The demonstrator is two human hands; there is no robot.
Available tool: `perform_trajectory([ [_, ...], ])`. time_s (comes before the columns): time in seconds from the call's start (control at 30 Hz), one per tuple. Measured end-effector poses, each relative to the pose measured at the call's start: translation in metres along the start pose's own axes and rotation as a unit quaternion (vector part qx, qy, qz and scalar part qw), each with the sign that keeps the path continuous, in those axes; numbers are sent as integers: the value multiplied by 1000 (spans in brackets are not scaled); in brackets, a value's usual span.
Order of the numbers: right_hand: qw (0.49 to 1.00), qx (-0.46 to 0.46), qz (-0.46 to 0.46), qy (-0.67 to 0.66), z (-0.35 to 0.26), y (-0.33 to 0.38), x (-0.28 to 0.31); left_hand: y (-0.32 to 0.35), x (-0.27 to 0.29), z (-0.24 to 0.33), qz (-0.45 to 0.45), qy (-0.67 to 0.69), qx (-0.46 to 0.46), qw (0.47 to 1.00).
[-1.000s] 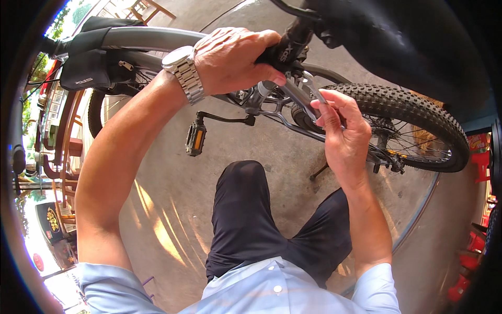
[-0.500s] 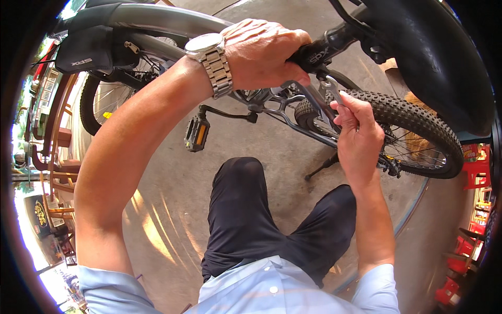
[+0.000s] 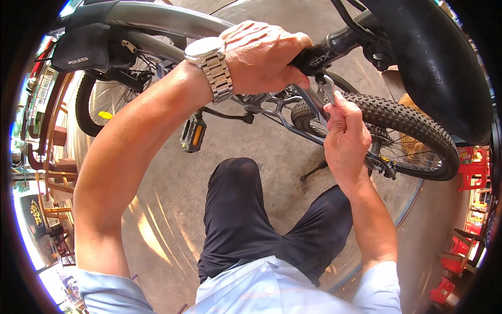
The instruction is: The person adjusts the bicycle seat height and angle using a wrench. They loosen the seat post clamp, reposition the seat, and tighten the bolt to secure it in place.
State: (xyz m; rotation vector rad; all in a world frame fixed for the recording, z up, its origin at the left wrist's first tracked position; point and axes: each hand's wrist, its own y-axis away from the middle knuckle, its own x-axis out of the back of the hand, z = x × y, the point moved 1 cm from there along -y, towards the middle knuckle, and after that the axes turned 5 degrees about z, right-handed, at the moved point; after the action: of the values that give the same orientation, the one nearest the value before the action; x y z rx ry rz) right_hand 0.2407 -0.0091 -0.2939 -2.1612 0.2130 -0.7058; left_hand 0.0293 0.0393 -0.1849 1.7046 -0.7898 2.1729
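Note:
My left hand [image 3: 264, 55], wearing a metal-band watch [image 3: 209, 60], is closed round the bicycle frame just below the black seat post [image 3: 332, 48]. The undersides of its fingers are hidden. My right hand [image 3: 346, 133] pinches a silver open-ended wrench [image 3: 329, 86] between thumb and fingers. The wrench's head is up at the seat clamp [image 3: 319, 76], close to my left thumb; whether it grips the bolt I cannot tell. Above them to the right is the wide black saddle [image 3: 434, 68]. The bicycle stands across in front of my knees.
The knobbly rear tyre [image 3: 413, 118] lies to the right, the other wheel [image 3: 86, 107] to the left. A pedal [image 3: 193, 133] juts toward me, and a kickstand [image 3: 314, 170] reaches the concrete floor [image 3: 172, 172]. A black bag [image 3: 78, 49] hangs on the frame. Red stools [image 3: 473, 170] stand far right.
My right hand and the wrench have shifted slightly left, and the wrench stands more upright, its head nearer the clamp. My left hand keeps its hold.

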Motion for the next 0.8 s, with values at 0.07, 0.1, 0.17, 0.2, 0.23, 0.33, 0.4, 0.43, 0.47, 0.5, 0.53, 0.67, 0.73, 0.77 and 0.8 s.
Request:
perform_trajectory([
  [0.07,1000,-7,-2,-6,1,0,1,0,-2,-2,13,4,-17,1000],
  [0.1,1000,15,-13,3,-1,-3,3,0,-1,-3,19,5,-25,999],
  [0.17,997,58,-36,21,-6,-15,12,2,2,-2,4,1,-11,1000],
  [0.2,997,65,-49,16,-6,-19,15,1,2,-1,-3,3,-5,1000],
  [0.23,995,72,-63,10,-3,-25,17,1,0,0,-1,7,-3,1000],
  [0.33,987,118,-102,38,0,-40,29,1,1,-1,1,8,0,1000],
  [0.4,980,139,-129,61,0,-49,37,0,1,0,3,7,-5,1000],
  [0.43,980,135,-134,53,-1,-50,38,0,0,0,3,6,-2,1000],
  [0.47,980,131,-140,44,-1,-51,39,1,-2,1,2,4,2,1000],
  [0.5,980,128,-147,34,-1,-52,39,2,-1,0,3,1,8,1000],
  [0.53,985,92,-147,26,-1,-51,37,3,0,-1,-2,2,10,1000],
  [0.67,988,-85,-120,-53,-7,-19,24,-1,-4,-1,1,12,9,1000],
  [0.73,986,-106,-90,-90,-5,-14,17,1,-3,-1,1,8,12,1000],
  [0.77,985,-111,-86,-96,-4,-15,15,1,-2,-1,-1,5,14,1000],
  [0.8,984,-119,-83,-103,-3,-14,12,1,-1,-1,-5,2,16,1000],
])
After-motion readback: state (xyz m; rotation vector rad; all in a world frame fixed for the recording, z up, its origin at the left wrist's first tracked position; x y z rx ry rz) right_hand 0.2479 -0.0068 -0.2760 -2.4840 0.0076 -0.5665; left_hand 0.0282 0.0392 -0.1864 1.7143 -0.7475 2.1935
